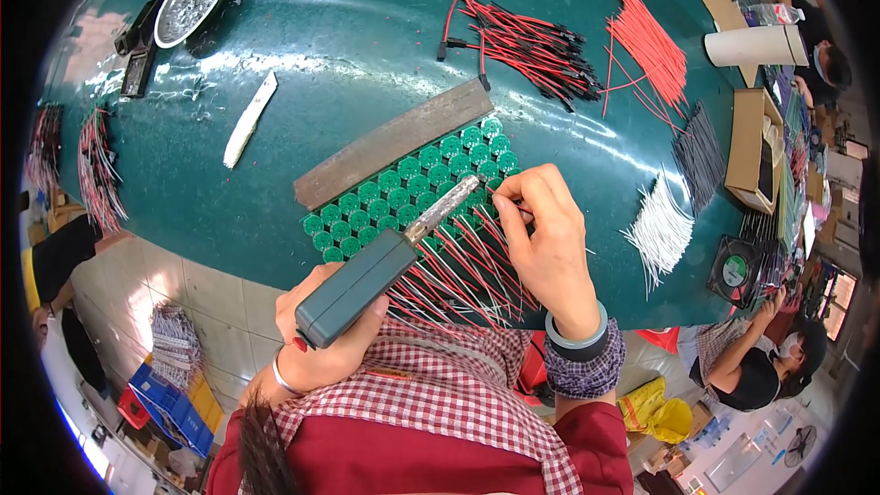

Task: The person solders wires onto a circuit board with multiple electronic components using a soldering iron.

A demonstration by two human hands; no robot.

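Soldering iron [385, 266] gripped in left hand [316, 339]; right hand [545, 238] fingers pinch red wire [500, 194] over green boards [412, 185].

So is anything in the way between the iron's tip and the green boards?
Nothing visible. The soldering iron in the left hand already has its tip at the green boards, right where the right hand holds a thin wire. The metal bar lies beyond, out of the way.

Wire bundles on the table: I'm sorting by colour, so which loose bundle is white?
The white bundle at the table's near right edge, right of the right hand; the others are red, red-and-black, or dark.
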